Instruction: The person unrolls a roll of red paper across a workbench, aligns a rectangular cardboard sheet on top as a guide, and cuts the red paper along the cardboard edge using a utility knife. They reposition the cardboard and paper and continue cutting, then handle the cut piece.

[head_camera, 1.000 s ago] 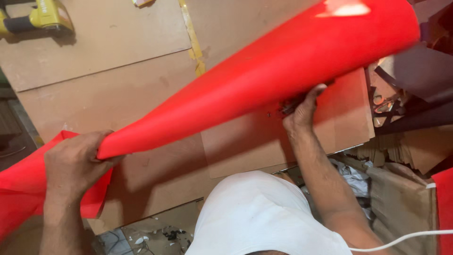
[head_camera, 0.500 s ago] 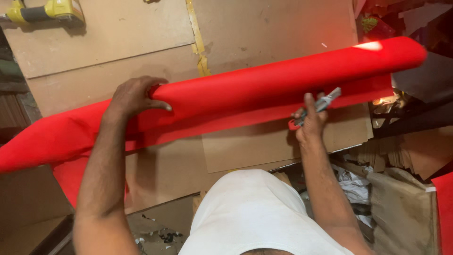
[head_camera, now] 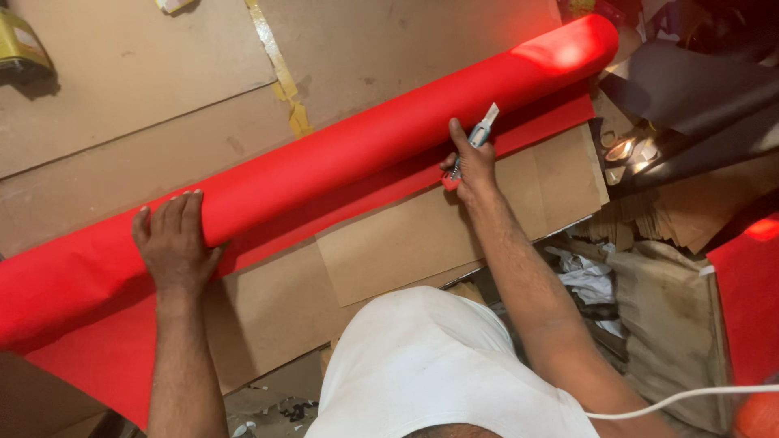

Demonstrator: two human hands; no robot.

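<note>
Left hand (head_camera: 173, 243) flat on red roll (head_camera: 389, 138); right hand (head_camera: 471, 162) grasping cutter (head_camera: 479, 138) at its edge.

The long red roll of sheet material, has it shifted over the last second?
Yes. The long red roll of sheet material has swung down from a steep tilt to lie flatter across the brown board tabletop, under the left hand.

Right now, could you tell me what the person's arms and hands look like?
Both arms are bare from the upper arm down: left hand and right hand wear no gloves, rings, watch or wristbands. Only a white sleeveless top shows.
</note>
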